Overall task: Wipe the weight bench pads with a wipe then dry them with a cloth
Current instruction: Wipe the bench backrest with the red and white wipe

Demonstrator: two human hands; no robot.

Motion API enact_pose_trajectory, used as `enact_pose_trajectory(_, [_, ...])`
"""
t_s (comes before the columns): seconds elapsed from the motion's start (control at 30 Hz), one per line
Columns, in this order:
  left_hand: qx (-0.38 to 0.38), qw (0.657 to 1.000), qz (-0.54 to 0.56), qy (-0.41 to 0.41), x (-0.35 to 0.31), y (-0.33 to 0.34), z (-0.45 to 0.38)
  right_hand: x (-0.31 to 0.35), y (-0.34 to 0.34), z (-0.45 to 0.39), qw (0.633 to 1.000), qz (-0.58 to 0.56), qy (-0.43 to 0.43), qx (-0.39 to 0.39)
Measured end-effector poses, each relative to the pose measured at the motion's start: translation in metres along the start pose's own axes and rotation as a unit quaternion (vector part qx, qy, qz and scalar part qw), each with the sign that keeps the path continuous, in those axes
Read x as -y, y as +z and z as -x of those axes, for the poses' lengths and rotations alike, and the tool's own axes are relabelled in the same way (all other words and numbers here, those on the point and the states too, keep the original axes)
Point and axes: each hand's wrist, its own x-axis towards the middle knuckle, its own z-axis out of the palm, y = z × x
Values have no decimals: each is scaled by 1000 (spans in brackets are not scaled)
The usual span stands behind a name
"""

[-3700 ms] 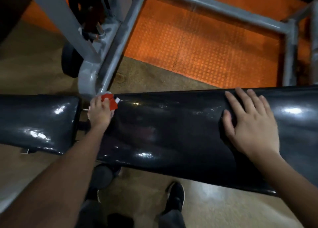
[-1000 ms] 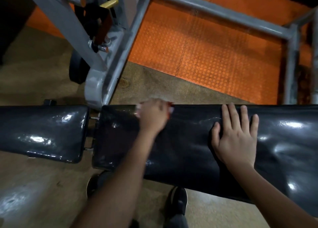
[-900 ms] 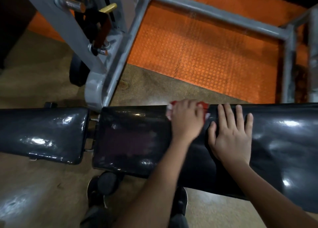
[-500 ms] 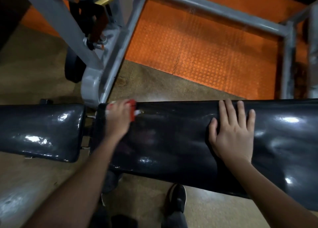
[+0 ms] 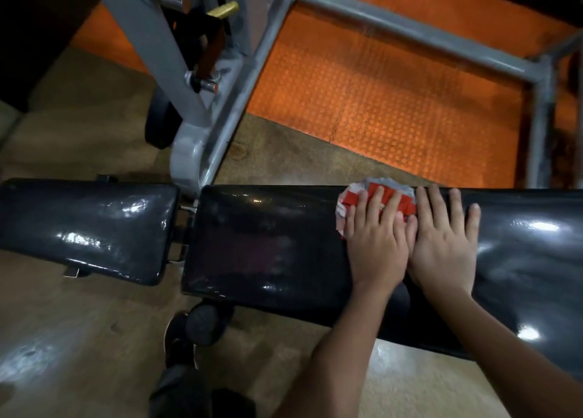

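Observation:
A long black glossy bench pad (image 5: 268, 247) runs across the view, with a shorter black seat pad (image 5: 85, 228) to its left. My left hand (image 5: 375, 241) presses a red and white wipe (image 5: 372, 196) flat on the long pad near its far edge. My right hand (image 5: 444, 244) lies flat on the same pad, fingers spread, its thumb side touching my left hand. Most of the wipe is hidden under my left fingers.
A grey steel rack frame (image 5: 217, 108) rises beyond the gap between the pads, with a yellow-tipped pin (image 5: 222, 9). Orange studded matting (image 5: 394, 102) lies behind the bench. A black bench wheel (image 5: 205, 323) and my dark shoe (image 5: 178, 338) are on the tan floor below.
My left hand has slid the wipe rightwards along the long pad, from its left end to beside my right hand. My right hand has stayed flat on the pad.

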Motion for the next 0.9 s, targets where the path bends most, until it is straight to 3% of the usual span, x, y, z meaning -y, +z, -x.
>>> enact_pose_trajectory(0.17, [70, 993, -6, 94, 44, -27, 7, 3, -1, -1, 1000, -10, 9, -4])
enact_pose_trajectory(0.23, [78, 993, -1, 85, 91, -41, 7, 3, 1, 0, 1000, -13, 12, -15])
enact_pose_trajectory(0.37, [13, 996, -58, -74, 253, -81, 12, -1, 11, 1, 999, -12, 3, -39])
enact_pose_trajectory(0.4, [8, 990, -25, -136, 283, -93, 17, -2, 14, 2, 999, -11, 1, -44])
enact_pose_trajectory(0.5, [-24, 964, 39, -261, 313, -107, 18, -2, 19, 1, 998, -11, -5, -57])
enact_pose_trajectory(0.57, [-70, 954, 17, -289, 290, -99, 12, -2, 16, 0, 998, -13, -3, -58])
enact_pose_trajectory(0.63, [-97, 963, -9, -250, 239, -82, 7, 1, 13, 0, 998, -16, 9, -60])
enact_pose_trajectory(0.77, [-24, 999, -21, -36, 63, -19, 24, 4, 4, -1, 999, -22, 19, -42])
enact_pose_trajectory(0.83, [13, 999, -2, -39, 2, -2, 35, 1, 1, 0, 1000, -15, 10, -22])
enact_pose_trajectory(0.9, [9, 998, -26, -51, -4, 0, 36, 0, 2, 0, 1000, -13, 2, -11])
